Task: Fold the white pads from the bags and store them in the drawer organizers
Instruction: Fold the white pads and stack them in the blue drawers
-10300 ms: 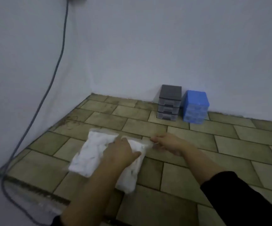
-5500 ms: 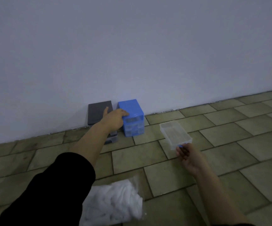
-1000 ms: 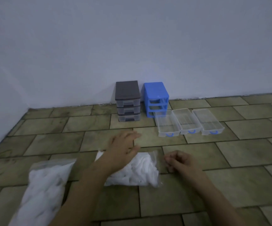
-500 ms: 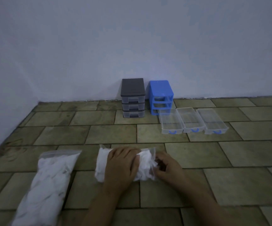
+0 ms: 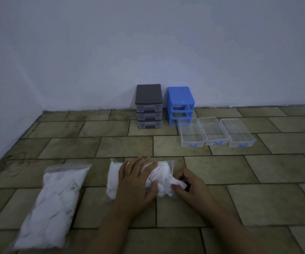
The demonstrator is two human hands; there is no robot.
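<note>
A clear bag of white pads (image 5: 159,176) lies on the tiled floor in front of me. My left hand (image 5: 136,182) presses flat on top of it. At the bag's right end my right hand (image 5: 189,184) pinches a white pad (image 5: 179,184) that sticks out of the opening. A second bag of pads (image 5: 53,202) lies to the left. Against the wall stand a black drawer organizer (image 5: 149,106) and a blue drawer organizer (image 5: 180,105). The blue one's frame has no drawers in it. Three clear drawers (image 5: 215,132) sit side by side on the floor to its right.
The room's corner (image 5: 41,110) is at the far left, where two white walls meet. Bare floor tiles (image 5: 257,176) stretch to the right of the bag and between it and the drawers.
My right hand has drawn a white pad partly out of the bag's right end. My left hand has stayed pressed on the bag.
</note>
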